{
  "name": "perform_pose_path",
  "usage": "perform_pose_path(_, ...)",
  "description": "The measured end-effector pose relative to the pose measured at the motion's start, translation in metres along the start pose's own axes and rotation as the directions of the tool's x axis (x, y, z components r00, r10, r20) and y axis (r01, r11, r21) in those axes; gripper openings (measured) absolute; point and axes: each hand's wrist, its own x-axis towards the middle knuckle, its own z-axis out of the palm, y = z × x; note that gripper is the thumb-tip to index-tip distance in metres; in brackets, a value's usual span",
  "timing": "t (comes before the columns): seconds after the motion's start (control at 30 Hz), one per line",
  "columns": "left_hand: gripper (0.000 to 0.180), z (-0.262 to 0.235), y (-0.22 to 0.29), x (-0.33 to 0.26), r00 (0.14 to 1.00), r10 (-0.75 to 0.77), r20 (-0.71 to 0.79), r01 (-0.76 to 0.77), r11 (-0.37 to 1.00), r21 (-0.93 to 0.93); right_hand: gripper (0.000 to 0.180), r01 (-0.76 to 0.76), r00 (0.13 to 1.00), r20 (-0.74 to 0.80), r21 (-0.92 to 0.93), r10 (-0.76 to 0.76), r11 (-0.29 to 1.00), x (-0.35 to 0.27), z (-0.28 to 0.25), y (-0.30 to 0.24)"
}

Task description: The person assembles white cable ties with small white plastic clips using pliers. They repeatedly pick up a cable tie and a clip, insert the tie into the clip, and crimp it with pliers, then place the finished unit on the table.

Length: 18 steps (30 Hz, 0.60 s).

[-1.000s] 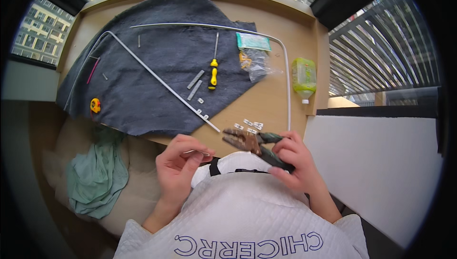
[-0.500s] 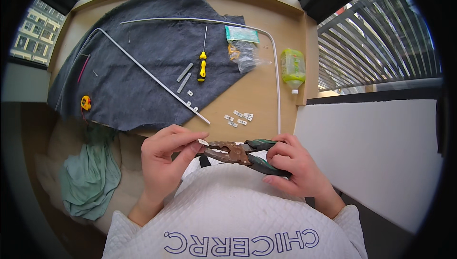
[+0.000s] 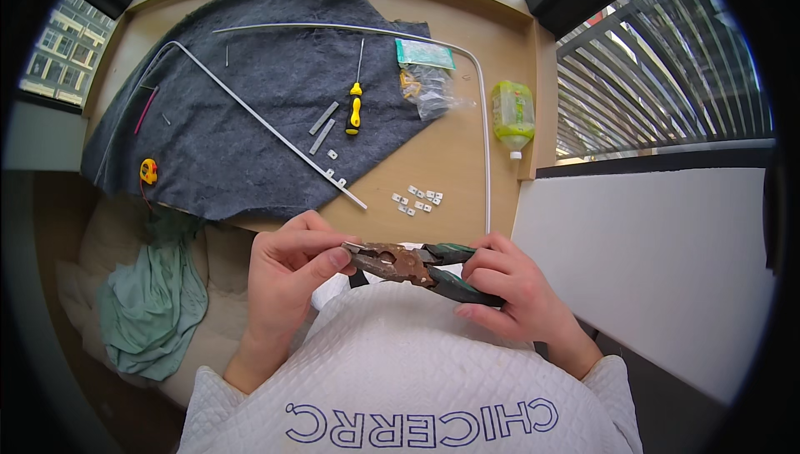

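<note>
My right hand (image 3: pixel 518 289) is wrapped round the dark green handles of rusty pliers (image 3: pixel 404 263), held level above my lap. At the tip of the jaws, my left hand (image 3: pixel 283 275) pinches a small white clip (image 3: pixel 351 246) between thumb and fingers. Little of the clip shows, and whether the jaws grip it is hard to see. Beyond my hands, several similar white clips (image 3: pixel 418 195) lie loose on the wooden table (image 3: pixel 387 172). A long, bent white rail (image 3: pixel 265 122) stretches across the dark grey cloth (image 3: pixel 242 62), with a few clips at its near end.
A yellow-black screwdriver (image 3: pixel 356 108), two grey metal strips (image 3: pixel 322 118) and a tape measure (image 3: pixel 148 172) rest on the cloth. Plastic packets (image 3: pixel 425 55) and a yellow-green bottle (image 3: pixel 512 114) are at the right. A green cloth (image 3: pixel 154 308) lies on a cushioned seat at left.
The pliers' jaws have come closer together, and the clip has turned so that less of its flat face shows. Both hands keep nearly the same place.
</note>
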Motion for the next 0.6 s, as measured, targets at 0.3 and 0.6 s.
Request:
perform_pose_path(0.3,0.023,0.0083,0.0060,-0.0022,0.996,0.088,-0.004,-0.085,0.966,0.243,0.033,-0.003,1.000,-0.008,0.018,0.003,1.000,-0.0041,0.0005,0.0012)
perform_pose_path(0.6,0.027,0.0084,0.0086,-0.0048,0.991,0.120,0.052,-0.131,0.934,0.333,0.034,0.024,1.000,0.004,0.033,-0.025,0.999,-0.0057,0.0020,0.0077)
